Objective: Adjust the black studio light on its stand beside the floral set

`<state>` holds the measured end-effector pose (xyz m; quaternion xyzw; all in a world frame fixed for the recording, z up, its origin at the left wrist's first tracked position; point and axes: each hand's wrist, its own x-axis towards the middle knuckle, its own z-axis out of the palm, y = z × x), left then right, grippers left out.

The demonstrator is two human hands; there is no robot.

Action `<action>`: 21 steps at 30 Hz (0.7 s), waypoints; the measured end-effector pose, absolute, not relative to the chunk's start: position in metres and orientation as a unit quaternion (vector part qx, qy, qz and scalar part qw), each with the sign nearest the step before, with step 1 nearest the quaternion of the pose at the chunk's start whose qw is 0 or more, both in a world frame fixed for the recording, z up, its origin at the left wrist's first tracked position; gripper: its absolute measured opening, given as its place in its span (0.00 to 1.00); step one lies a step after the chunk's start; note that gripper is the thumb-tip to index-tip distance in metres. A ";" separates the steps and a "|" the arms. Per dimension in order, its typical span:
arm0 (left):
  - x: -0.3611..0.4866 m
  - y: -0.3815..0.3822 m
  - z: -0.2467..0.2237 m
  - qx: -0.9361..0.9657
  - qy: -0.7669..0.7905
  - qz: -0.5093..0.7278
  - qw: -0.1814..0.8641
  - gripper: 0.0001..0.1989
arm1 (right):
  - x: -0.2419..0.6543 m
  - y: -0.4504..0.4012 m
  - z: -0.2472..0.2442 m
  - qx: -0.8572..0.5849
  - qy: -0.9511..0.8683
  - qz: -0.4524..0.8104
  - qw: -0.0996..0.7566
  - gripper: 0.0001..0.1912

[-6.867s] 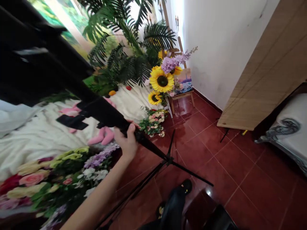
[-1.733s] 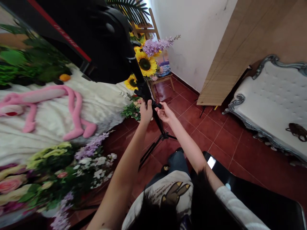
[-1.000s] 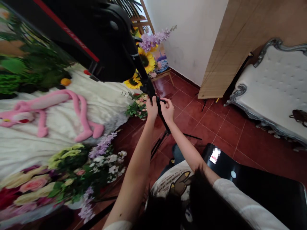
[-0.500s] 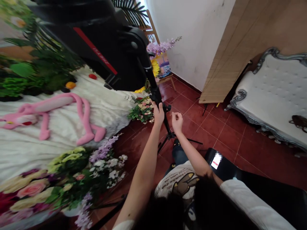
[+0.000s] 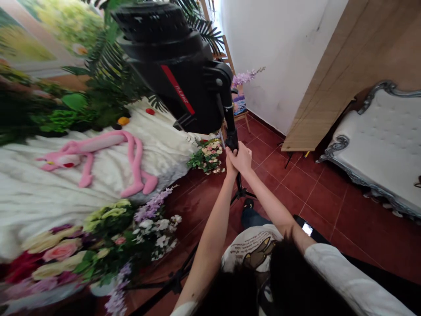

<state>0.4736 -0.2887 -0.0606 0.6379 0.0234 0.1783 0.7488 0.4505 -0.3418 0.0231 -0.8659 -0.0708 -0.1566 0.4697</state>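
Light stand (image 5: 229,115) | left hand (image 5: 231,165), right hand (image 5: 243,159) together, clamped on pole (image 5: 239,181) | lamp head (image 5: 192,87) hides far fronds (image 5: 213,37) | flowers (image 5: 62,251) near left | sofa (image 5: 384,127) right

White T-shirt (image 5: 237,245), brown cartoon print (image 5: 263,254), dark lettering (image 5: 251,244); blue jeans (image 5: 252,218)

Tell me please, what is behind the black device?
Palm leaves and part of a wooden easel show behind the black device; whatever its body covers cannot be seen.
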 end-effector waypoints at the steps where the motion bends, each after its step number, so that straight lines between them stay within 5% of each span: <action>1: 0.472 -0.289 -0.061 0.628 0.018 0.182 0.756 0.31 | 0.458 -0.342 0.023 -0.868 -0.069 -0.139 0.472 0.12; 10: 0.464 -0.289 -0.060 0.683 0.042 0.250 0.685 0.32 | 0.498 -0.347 0.041 -0.737 -0.178 0.055 0.649 0.15; 21: 0.463 -0.291 -0.059 0.667 0.035 0.243 0.703 0.27 | 0.490 -0.333 0.043 -0.736 -0.081 -0.035 0.672 0.19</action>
